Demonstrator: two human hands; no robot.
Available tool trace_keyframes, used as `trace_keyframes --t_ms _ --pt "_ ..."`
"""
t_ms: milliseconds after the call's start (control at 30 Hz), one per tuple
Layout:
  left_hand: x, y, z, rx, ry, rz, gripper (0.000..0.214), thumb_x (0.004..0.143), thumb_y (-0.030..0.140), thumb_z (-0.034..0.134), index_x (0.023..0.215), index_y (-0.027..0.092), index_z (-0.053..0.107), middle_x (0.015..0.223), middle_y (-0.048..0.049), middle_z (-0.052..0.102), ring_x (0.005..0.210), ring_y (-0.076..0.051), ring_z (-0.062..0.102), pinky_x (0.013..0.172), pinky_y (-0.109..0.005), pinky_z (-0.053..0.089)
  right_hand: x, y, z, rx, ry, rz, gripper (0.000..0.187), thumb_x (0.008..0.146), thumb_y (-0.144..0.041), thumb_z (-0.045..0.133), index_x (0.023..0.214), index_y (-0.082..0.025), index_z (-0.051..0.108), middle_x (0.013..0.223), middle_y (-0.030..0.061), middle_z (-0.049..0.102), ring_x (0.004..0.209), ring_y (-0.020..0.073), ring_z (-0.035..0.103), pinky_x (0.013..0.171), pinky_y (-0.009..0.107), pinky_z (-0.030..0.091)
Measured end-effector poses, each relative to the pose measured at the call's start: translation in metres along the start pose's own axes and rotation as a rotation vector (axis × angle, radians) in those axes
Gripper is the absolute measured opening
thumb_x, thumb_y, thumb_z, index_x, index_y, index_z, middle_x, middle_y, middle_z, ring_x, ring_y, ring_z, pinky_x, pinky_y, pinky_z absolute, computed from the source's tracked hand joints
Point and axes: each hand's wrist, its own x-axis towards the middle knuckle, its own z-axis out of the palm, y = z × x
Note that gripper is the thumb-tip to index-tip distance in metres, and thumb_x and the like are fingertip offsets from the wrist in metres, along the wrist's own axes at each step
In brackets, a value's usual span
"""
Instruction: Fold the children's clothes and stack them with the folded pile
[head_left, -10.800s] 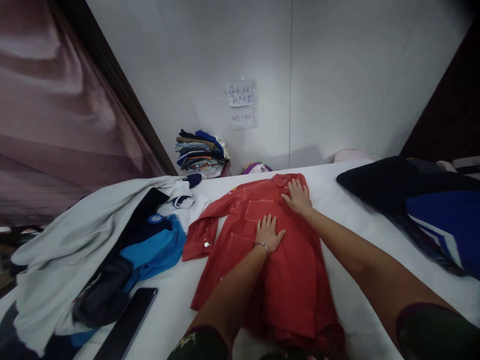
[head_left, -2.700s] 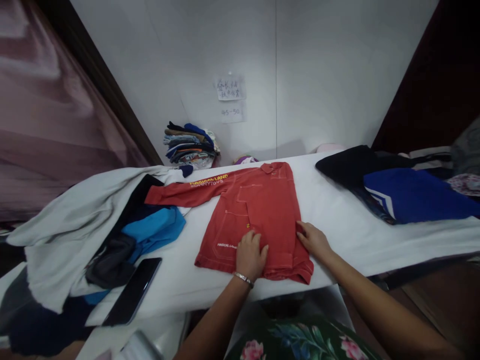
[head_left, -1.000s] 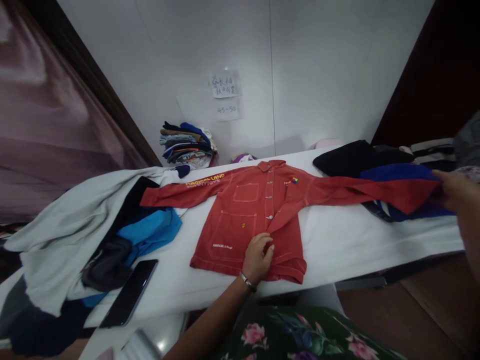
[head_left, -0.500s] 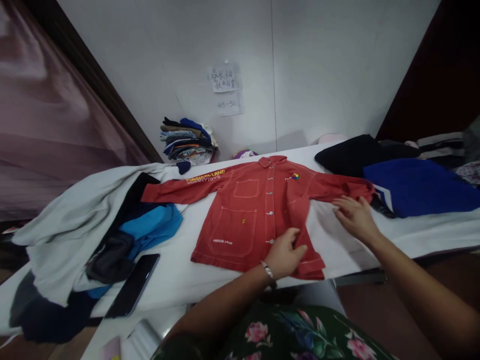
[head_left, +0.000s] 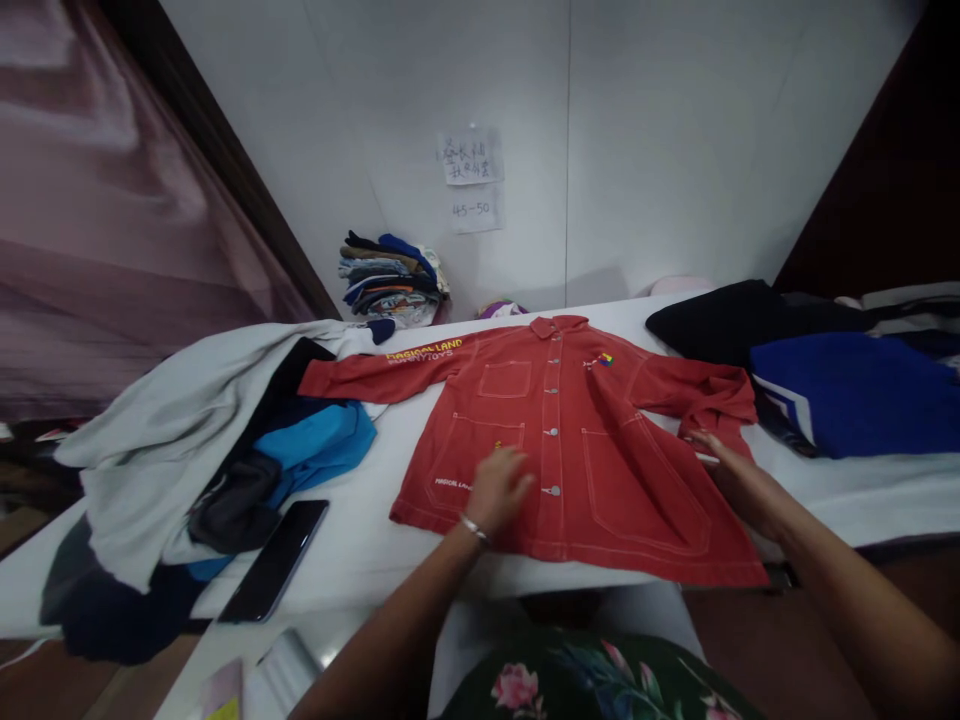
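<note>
A red button-front jacket (head_left: 555,430) lies front side up, with yellow and white lettering on the sleeve at the left. My left hand (head_left: 499,490) is over the jacket's lower left pocket, slightly blurred, thumb apart from loosely bent fingers and nothing visible in it. At the jacket's right edge, just below the crumpled right sleeve (head_left: 724,395), my right hand (head_left: 739,485) has its fingers stretched out. Its fingertips meet the cloth there, and part of them is hard to make out. The jacket's lower right corner reaches the front table edge.
Loose clothes in grey (head_left: 202,400) and bright blue (head_left: 322,445) are heaped at the left, beside a black phone (head_left: 277,560). A folded stack (head_left: 394,280) stands by the wall. Black (head_left: 720,320) and royal blue garments (head_left: 855,390) lie at the right.
The jacket's right front, folded inward before, is now spread out to the right. My left hand has moved left across the jacket; my right hand has come down nearer the jacket's edge.
</note>
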Motion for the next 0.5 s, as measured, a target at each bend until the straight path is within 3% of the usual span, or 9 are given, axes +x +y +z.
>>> trace_keyframes --t_ms 100,200,333,433,500 --pt "-0.002 -0.07 -0.046 0.364 0.154 -0.392 0.046 0.079 0.032 0.057 0.12 0.01 0.054 0.133 -0.021 0.048 0.125 -0.032 0.043 0.101 -0.044 0.036 -0.022 0.01 0.007 -0.002 -0.047 0.034 0.068 0.073 -0.052 0.064 0.135 -0.039 0.04 0.143 -0.0008 0.042 0.119 0.0271 0.052 0.083 0.037 0.055" --pt "-0.006 -0.11 -0.071 0.375 0.101 -0.656 0.054 0.082 0.043 0.051 0.124 0.01 0.05 0.123 -0.0214 0.056 0.116 -0.033 0.052 0.09 -0.043 0.043 -0.03 0.015 0.018 -0.045 -0.104 -0.005 0.084 0.066 -0.036 0.075 0.139 -0.039 0.034 0.141 -0.0019 0.044 0.119 0.0263 0.052 0.086 0.035 0.055" --pt "-0.003 -0.121 -0.081 0.121 0.048 -0.789 0.044 0.079 0.044 0.054 0.108 0.012 0.06 0.106 -0.0157 0.067 0.098 -0.029 0.063 0.079 -0.034 0.047 -0.019 0.011 0.024 0.015 -0.061 0.032 0.085 0.065 -0.028 0.074 0.14 -0.032 0.034 0.126 0.0032 0.059 0.106 0.0276 0.062 0.083 0.038 0.057" --pt "0.0 -0.124 -0.094 -0.15 0.037 -0.785 0.025 0.077 0.038 0.057 0.085 0.016 0.065 0.085 -0.0085 0.071 0.081 -0.024 0.067 0.067 -0.029 0.049 -0.013 0.005 0.025 0.105 -0.045 0.073 0.08 0.068 -0.028 0.07 0.14 -0.031 0.034 0.116 0.0053 0.066 0.098 0.0294 0.065 0.079 0.043 0.058" --pt "-0.002 -0.131 -0.106 -0.25 0.095 -0.765 0.024 0.075 0.039 0.059 0.081 0.017 0.065 0.078 -0.0058 0.071 0.075 -0.023 0.066 0.063 -0.027 0.048 -0.015 0.003 0.027 0.147 -0.023 0.068 0.077 0.069 -0.031 0.067 0.139 -0.031 0.035 0.113 0.0056 0.067 0.097 0.0302 0.066 0.078 0.045 0.058"
